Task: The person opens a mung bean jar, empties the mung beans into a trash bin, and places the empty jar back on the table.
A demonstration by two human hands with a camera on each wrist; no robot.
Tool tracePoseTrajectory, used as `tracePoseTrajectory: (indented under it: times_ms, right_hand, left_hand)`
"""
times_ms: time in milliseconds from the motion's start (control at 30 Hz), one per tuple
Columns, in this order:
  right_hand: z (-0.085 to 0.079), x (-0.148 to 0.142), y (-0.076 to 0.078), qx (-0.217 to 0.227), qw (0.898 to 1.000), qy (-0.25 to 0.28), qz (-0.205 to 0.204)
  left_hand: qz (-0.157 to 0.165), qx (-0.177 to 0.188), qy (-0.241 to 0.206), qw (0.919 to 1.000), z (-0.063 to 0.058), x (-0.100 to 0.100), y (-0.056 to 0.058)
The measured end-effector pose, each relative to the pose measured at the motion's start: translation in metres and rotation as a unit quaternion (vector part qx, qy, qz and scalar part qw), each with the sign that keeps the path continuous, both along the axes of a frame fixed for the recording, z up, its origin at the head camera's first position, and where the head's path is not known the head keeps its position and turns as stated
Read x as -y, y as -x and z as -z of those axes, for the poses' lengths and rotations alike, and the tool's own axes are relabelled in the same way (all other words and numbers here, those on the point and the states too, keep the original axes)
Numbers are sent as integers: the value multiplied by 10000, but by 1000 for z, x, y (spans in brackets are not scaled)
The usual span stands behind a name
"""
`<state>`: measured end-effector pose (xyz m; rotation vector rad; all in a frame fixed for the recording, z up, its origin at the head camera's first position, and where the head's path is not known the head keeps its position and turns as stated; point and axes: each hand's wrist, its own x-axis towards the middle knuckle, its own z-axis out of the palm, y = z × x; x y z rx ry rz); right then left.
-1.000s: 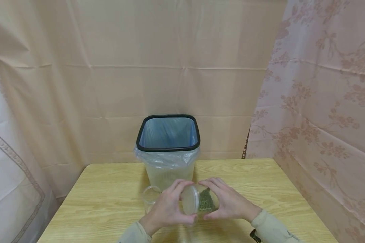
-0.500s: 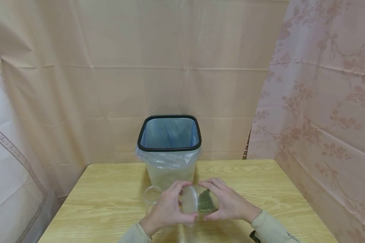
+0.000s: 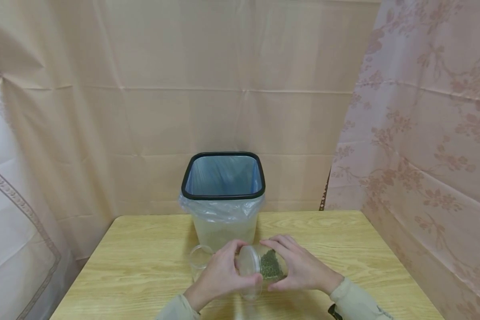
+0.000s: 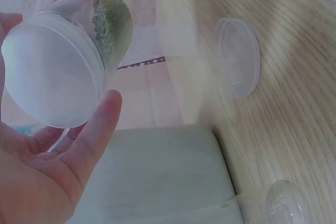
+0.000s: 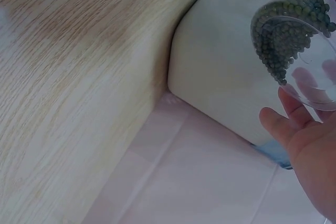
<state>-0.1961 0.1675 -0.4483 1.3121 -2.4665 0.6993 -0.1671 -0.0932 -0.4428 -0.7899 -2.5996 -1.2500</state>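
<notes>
A clear plastic jar of green mung beans [image 3: 270,266] is held on its side above the table, with its whitish lid [image 4: 52,74] facing left. My right hand [image 3: 300,264] grips the jar's base end, fingers over the top and thumb below. My left hand [image 3: 226,273] spans the rim of the lid with thumb and fingers. In the right wrist view the beans [image 5: 289,35] lie heaped along one side of the jar. A loose clear lid [image 4: 239,57] lies on the table beneath the hands. Left of my left hand stands a clear jar [image 3: 200,258], partly hidden by that hand.
A pale bin [image 3: 224,229] with a black rim and a plastic liner stands on the wooden table [image 3: 144,258], just beyond the hands. Beige curtain [image 3: 156,111] hangs behind, and a pink floral curtain [image 3: 424,155] is at the right.
The fingers and thumb of my left hand have shifted a little round the lid's rim. My right hand and the jar stay almost where they were.
</notes>
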Motion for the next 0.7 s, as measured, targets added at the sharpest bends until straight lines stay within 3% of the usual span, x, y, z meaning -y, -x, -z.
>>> tracePoseTrajectory:
  times_ms: [267,700]
  right_hand:
    - [0,-1,1,116,9998,-2,153]
    - [1,-5,2,202,9996,22,201]
  left_hand:
    - [-192,535,-207,9982,-3,2,-1]
    - [-42,333,-301,9990,-2,2,1]
